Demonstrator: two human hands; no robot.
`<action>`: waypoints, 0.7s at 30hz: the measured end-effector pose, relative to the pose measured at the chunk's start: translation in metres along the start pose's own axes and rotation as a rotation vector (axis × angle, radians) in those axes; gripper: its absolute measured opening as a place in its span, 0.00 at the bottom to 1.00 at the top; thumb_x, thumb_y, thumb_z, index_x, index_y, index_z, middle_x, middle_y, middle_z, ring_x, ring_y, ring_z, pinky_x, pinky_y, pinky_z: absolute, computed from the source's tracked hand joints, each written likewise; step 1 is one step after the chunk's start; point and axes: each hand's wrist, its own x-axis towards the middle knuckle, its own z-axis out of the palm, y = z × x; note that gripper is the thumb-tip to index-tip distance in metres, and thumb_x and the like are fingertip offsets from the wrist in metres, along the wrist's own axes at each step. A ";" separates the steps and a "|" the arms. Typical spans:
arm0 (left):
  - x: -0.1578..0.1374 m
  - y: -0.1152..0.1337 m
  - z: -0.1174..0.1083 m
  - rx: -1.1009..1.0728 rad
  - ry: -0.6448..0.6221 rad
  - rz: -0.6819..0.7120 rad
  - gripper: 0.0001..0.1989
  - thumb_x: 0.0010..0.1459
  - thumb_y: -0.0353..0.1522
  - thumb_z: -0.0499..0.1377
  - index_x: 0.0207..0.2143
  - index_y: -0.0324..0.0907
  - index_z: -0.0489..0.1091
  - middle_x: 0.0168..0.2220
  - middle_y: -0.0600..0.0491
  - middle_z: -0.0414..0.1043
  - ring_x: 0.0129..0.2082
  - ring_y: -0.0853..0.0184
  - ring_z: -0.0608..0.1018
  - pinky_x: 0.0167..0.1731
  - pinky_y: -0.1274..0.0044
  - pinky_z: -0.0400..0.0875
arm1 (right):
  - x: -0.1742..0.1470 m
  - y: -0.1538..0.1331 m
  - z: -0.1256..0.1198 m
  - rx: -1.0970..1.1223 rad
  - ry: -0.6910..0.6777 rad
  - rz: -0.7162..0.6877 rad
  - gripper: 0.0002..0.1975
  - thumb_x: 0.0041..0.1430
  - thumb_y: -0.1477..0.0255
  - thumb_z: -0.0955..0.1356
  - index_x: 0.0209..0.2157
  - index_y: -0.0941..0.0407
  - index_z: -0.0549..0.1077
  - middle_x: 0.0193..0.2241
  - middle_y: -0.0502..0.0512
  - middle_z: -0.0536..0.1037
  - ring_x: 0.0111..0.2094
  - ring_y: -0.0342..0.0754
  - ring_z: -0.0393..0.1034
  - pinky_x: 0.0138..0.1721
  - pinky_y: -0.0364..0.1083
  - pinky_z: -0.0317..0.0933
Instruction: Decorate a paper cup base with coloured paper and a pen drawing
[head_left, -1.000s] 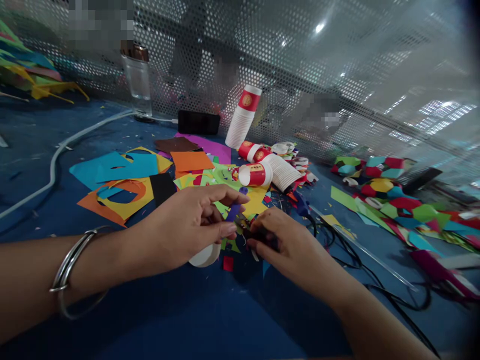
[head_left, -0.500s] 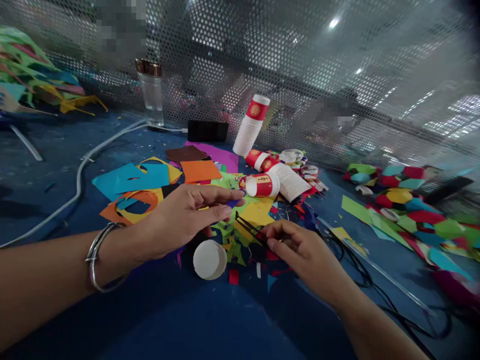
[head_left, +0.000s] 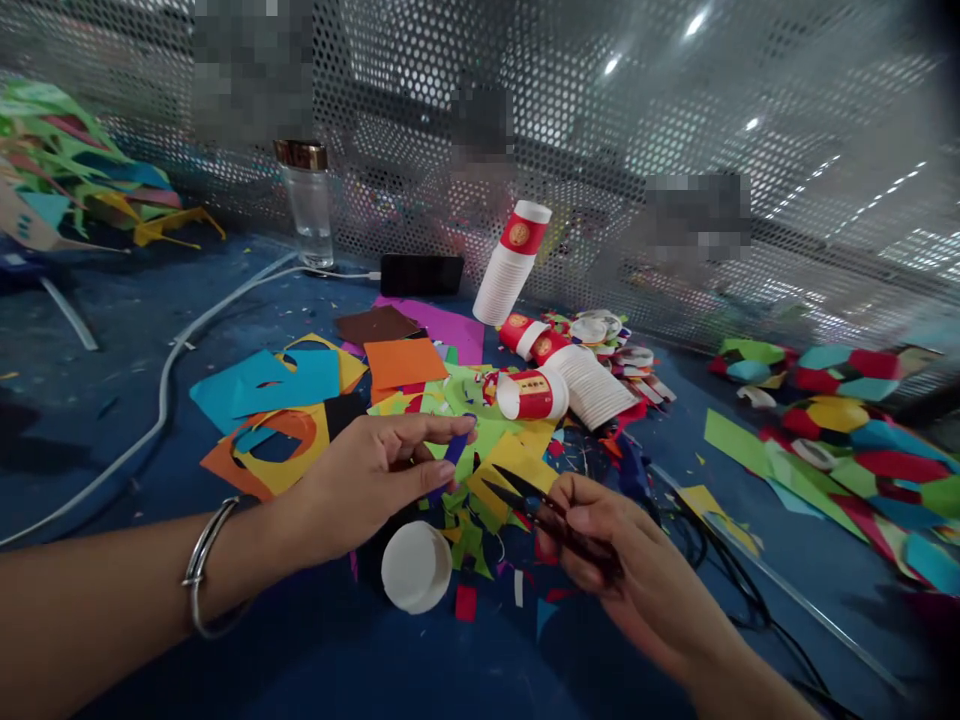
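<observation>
Between the thumb and fingers of my left hand (head_left: 367, 480) is a narrow strip of blue-purple paper (head_left: 454, 452). My right hand (head_left: 611, 545) grips dark scissors (head_left: 536, 508), their blades slightly parted and pointing left toward the strip, apart from it. Below my left hand a white paper cup (head_left: 416, 568) shows its open mouth. Yellow and green paper scraps (head_left: 517, 470) lie under and beyond both hands. A red-and-white paper cup (head_left: 534, 393) lies on its side behind them.
A tilted stack of paper cups (head_left: 506, 270) stands near the mesh partition (head_left: 405, 120). At the back are a glass bottle (head_left: 309, 210) and a phone (head_left: 421, 275) on a white cable (head_left: 169, 385). Coloured paper shapes (head_left: 847, 410) and black cables (head_left: 750, 570) lie right.
My right hand has turned and drawn away from the left, with the scissors showing more plainly. The blue-purple strip now hangs lower from my left fingers. The view has shifted slightly.
</observation>
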 end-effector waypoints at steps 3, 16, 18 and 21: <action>-0.001 -0.001 0.003 0.038 -0.006 -0.034 0.28 0.62 0.39 0.65 0.63 0.44 0.72 0.34 0.54 0.80 0.33 0.67 0.78 0.34 0.75 0.72 | 0.002 0.002 0.003 0.022 -0.035 -0.030 0.17 0.67 0.61 0.71 0.28 0.56 0.66 0.23 0.46 0.69 0.21 0.36 0.47 0.22 0.40 0.40; -0.007 0.002 0.015 0.063 -0.027 -0.008 0.25 0.59 0.35 0.66 0.59 0.50 0.77 0.31 0.57 0.77 0.30 0.71 0.77 0.30 0.81 0.72 | 0.005 0.013 0.003 -0.080 -0.123 0.014 0.20 0.66 0.52 0.73 0.42 0.55 0.75 0.23 0.40 0.54 0.22 0.37 0.40 0.21 0.42 0.36; -0.008 0.001 0.017 0.081 -0.020 0.014 0.24 0.59 0.35 0.66 0.59 0.50 0.77 0.32 0.57 0.77 0.30 0.71 0.78 0.30 0.81 0.72 | 0.003 0.012 0.005 -0.069 -0.132 0.011 0.19 0.66 0.53 0.73 0.41 0.55 0.77 0.22 0.40 0.53 0.22 0.37 0.39 0.21 0.42 0.36; -0.009 -0.001 0.019 0.086 -0.025 0.016 0.24 0.59 0.35 0.65 0.59 0.51 0.77 0.30 0.58 0.76 0.28 0.71 0.77 0.28 0.82 0.71 | 0.002 0.010 0.007 -0.052 -0.147 0.015 0.18 0.66 0.54 0.74 0.42 0.55 0.78 0.21 0.39 0.51 0.21 0.37 0.38 0.21 0.42 0.36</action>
